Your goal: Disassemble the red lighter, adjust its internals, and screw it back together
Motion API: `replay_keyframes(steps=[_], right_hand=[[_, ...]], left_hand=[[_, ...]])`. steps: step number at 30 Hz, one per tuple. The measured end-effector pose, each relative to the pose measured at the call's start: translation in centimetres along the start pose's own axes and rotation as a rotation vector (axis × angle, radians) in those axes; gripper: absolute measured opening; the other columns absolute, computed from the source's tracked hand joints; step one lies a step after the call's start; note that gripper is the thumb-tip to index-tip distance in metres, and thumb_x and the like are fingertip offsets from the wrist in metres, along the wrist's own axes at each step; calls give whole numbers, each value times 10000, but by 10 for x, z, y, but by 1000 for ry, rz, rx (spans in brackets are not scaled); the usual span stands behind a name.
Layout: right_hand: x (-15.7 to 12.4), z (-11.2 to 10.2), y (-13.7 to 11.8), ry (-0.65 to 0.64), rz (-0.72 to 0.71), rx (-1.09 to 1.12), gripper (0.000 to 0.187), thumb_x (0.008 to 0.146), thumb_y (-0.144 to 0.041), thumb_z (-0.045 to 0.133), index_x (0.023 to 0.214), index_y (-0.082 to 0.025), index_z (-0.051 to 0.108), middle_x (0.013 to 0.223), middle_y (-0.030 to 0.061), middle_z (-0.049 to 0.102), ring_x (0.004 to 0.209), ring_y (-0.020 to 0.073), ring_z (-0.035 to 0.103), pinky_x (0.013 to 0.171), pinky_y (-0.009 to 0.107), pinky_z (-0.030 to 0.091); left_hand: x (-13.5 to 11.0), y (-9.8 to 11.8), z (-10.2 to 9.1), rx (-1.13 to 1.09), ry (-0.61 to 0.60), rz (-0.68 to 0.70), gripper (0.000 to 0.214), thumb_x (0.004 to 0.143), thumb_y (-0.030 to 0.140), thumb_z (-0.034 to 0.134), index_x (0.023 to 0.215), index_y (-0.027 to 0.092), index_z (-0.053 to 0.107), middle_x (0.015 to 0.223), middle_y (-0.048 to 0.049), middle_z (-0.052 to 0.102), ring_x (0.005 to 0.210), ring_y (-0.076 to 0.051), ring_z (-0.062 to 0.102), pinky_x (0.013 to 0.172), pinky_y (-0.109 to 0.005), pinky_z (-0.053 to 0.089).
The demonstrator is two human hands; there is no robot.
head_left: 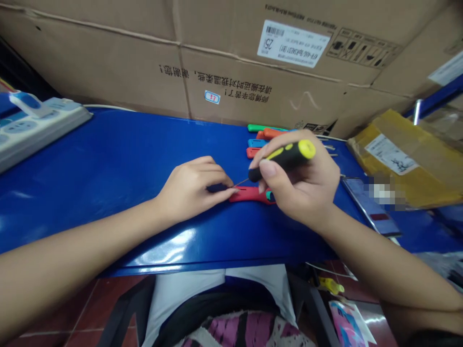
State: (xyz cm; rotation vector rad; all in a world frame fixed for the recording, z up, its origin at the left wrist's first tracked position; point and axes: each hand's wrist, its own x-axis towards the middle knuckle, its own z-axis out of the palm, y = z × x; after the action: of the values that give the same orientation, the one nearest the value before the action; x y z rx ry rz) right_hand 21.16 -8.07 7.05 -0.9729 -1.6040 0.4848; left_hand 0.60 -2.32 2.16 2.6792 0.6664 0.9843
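Head view, looking down at a glossy blue surface [108, 164], and both hands are right in the middle of it. Right hand [304, 188] has its fingers clamped around a small screwdriver [285, 156], black handle with yellow grip and yellow cap, held at a slant with the cap up and to the right. Its thin metal shaft runs down-left, and the tip meets a red controller shell [251, 194] lying flat on the surface between the two hands. Left hand [191, 188] presses down beside it, fingers drawn together, fingertips touching the left end of the red shell and pinching something dark there; what that is, I cannot tell. A teal button shows at the shell's right end, tucked under the right thumb.

Just behind the hands sits a row of more coloured shells [264, 135], green, orange, blue and red, partly hidden by the right knuckles. Beyond them a wall of big cardboard boxes [181, 62] closes off the back edge, with printed text and a white label. Far left, a white power strip [39, 120] rests on the surface, well apart from the work. To the right, a phone [369, 205] lies flat near the right wrist, and a yellow padded envelope [408, 159] sits past it.
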Motion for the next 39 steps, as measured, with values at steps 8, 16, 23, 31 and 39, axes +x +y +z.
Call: replay_keyframes(steps=[8, 16, 23, 31, 39], right_hand=[[22, -1, 8, 126, 76, 123, 366, 852, -649, 689, 898, -295, 608, 789, -45, 711, 583, 110, 659, 492, 244, 512], [10, -5, 27, 205, -19, 69, 307, 936, -587, 627, 909, -286, 575, 773, -39, 694, 547, 103, 634, 457, 239, 491], [11, -4, 29, 212, -189, 112, 217, 996, -443, 605, 885, -265, 548, 707, -45, 634, 399, 60, 493, 329, 201, 405], [2, 2, 28, 163, -199, 7, 172, 1004, -398, 591, 896, -265, 579, 735, -29, 637, 446, 88, 535, 403, 252, 494], [0, 4, 39, 97, -225, -21, 212, 994, -451, 594, 906, -258, 595, 744, 0, 647, 576, 146, 642, 583, 345, 614]], left_hand=[[3, -10, 5, -126, -163, -124, 556, 804, 526, 795, 1233, 185, 706, 1134, -85, 763, 1044, -251, 671, 934, -390, 530], [2, -8, 7, -154, -212, -42, 372, 838, 369, 776, 1157, 180, 743, 1035, -55, 774, 963, -213, 666, 886, -346, 532], [0, -4, 12, -163, -227, 3, 345, 865, 335, 768, 1157, 154, 743, 1056, -72, 758, 983, -222, 653, 910, -369, 525], [-1, -3, 12, -160, -229, 2, 306, 874, 326, 765, 1132, 162, 749, 1040, -61, 752, 971, -217, 644, 906, -362, 512], [-1, -3, 13, -164, -237, 5, 295, 881, 328, 757, 1127, 166, 754, 1023, -59, 760, 969, -222, 640, 904, -358, 499]])
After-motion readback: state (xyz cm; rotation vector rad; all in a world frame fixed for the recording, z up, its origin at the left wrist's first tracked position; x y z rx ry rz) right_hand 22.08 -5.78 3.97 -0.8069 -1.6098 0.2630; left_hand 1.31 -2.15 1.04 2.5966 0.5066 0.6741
